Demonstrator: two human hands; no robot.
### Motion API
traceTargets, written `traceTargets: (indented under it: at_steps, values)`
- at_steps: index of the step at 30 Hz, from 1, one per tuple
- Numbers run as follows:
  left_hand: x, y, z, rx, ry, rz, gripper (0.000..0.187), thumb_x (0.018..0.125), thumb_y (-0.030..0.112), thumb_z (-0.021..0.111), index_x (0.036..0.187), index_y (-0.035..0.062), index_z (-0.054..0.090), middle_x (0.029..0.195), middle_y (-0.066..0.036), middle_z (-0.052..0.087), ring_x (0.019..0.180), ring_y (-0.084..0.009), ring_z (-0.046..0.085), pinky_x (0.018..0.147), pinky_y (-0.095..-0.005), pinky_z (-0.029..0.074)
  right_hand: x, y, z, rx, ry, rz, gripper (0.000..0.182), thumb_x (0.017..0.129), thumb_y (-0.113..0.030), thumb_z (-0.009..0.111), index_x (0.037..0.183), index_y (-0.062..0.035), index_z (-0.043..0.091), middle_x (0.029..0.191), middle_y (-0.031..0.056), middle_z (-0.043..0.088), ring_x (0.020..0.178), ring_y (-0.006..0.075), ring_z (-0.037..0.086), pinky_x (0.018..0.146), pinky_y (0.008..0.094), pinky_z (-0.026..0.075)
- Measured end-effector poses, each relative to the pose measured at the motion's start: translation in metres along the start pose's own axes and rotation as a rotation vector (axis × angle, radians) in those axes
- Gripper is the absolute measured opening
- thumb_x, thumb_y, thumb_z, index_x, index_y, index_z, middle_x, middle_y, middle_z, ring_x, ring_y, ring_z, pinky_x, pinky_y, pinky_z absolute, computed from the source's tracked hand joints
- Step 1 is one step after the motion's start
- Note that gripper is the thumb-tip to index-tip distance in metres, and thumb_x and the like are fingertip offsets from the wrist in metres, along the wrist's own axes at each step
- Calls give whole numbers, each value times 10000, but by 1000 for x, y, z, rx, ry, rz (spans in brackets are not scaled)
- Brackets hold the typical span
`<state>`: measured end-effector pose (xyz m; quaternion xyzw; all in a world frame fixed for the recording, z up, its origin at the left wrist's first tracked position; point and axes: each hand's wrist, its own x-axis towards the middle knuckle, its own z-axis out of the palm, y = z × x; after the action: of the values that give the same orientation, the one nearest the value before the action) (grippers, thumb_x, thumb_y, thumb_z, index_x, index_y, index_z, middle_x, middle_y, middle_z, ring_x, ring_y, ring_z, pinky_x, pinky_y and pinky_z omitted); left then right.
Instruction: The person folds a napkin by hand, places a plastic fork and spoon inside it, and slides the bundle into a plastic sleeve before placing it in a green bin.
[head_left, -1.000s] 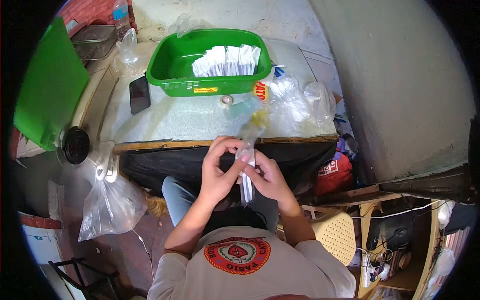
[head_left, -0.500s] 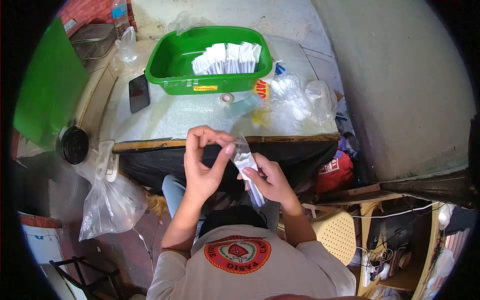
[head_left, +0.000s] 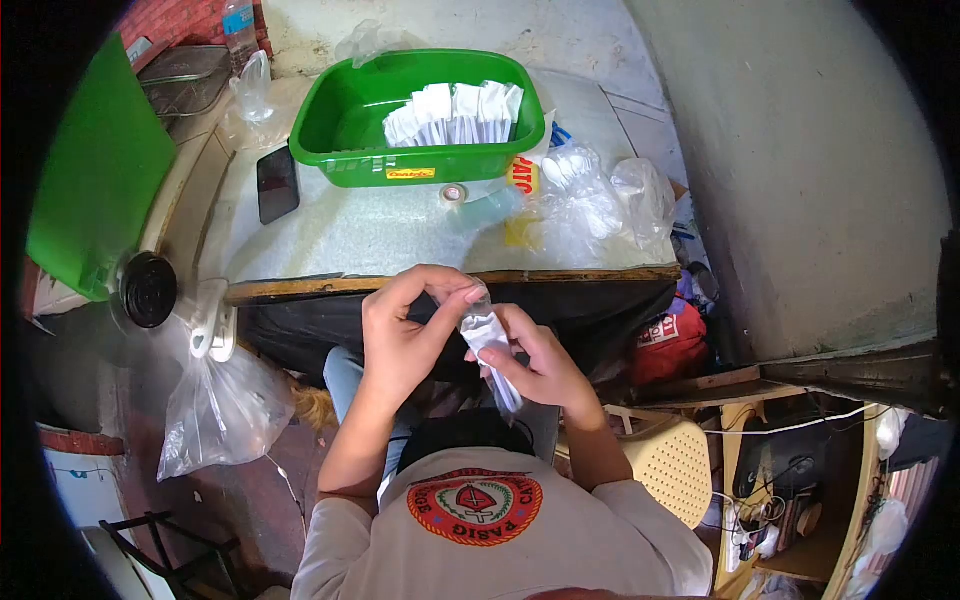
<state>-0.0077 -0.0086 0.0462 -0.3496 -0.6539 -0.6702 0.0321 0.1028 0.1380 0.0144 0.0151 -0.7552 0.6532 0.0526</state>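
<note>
In front of my chest, just off the table's near edge, I hold a narrow clear plastic packet [head_left: 487,335] with white folded contents. My right hand [head_left: 540,365] is closed around its middle, the thumb lying across the front. At its top, the thumb and fingers of my left hand [head_left: 405,325] pinch the clear open-looking end. What exactly is inside the packet cannot be made out. Beyond my hands, a green basin [head_left: 365,172] stands on the table and holds several rows of similar white packets [head_left: 450,115].
On the table [head_left: 350,235] lie a phone [head_left: 278,185], a tape roll [head_left: 453,195] and clear plastic bags [head_left: 590,200]. A fan [head_left: 148,290] stands at the left, above a hanging plastic bag [head_left: 225,415]. A wall rises at the right. A yellow chair [head_left: 675,470] is beside me.
My left fingertips have come down and closed on the packet's clear top end. The right hand keeps its grip, with the packet shifted slightly left.
</note>
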Motion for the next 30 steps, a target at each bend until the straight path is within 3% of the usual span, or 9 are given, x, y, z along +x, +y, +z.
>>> traceTargets:
  at_steps: [3,8,11,13,19,23,25,28,30]
  values:
    - [0,2,1,7,-43,44,104,799,-8,744,896,9,714,813,-64,710,702,-101,637,674,-236,501,3,1,3,43,92,-140,225,955,-79,588,1162,5,563,963,88,678,769,116,659,673,252,523]
    - [3,2,-2,29,-100,81,112,798,-16,732,905,14,716,844,-62,710,712,-100,630,668,-239,503,9,3,-3,-349,153,-391,231,884,-53,648,1109,-6,617,1033,141,626,922,265,640,799,344,504]
    - [5,-1,-3,13,-151,10,96,818,-16,725,910,9,709,864,-52,709,729,-87,623,676,-232,498,7,5,-8,-384,165,-404,231,808,10,686,1037,6,649,1021,136,636,965,288,612,854,353,477]
    - [4,-12,0,-240,-159,-142,96,841,-13,717,934,-2,695,873,-36,705,746,-65,608,683,-219,488,4,5,-9,-405,184,-431,231,805,5,682,1034,3,650,1032,130,628,957,292,599,850,361,470]
    - [4,-11,6,-416,-185,-172,97,871,-2,701,964,-4,677,875,-22,688,745,-45,586,677,-201,470,1,3,-10,-538,243,-544,250,779,-8,695,1026,-17,656,1025,102,632,927,298,572,827,385,460]
    - [5,0,3,-331,-203,-207,77,872,-8,689,945,6,670,872,-36,688,749,-62,600,665,-215,478,1,-1,-8,-581,266,-516,261,744,-13,746,994,-9,668,982,104,633,901,284,581,819,380,463]
    - [6,13,-2,-33,-239,-32,89,860,-25,675,942,6,659,880,-64,686,742,-106,626,661,-243,500,2,-2,-7,-558,267,-510,258,745,-11,742,993,-9,667,988,105,634,901,283,582,817,375,464]
    - [6,21,-3,78,-239,192,113,842,-39,669,948,-5,652,892,-86,679,732,-150,643,660,-262,513,3,0,-8,-523,263,-490,264,751,-5,732,1007,-13,668,1005,108,637,903,280,584,814,364,467]
    - [5,24,-3,80,-238,201,119,841,-43,667,953,-7,655,896,-90,679,734,-161,648,660,-264,517,4,4,-9,-510,260,-478,272,756,-1,725,1022,-17,670,1016,109,639,904,279,586,812,358,469]
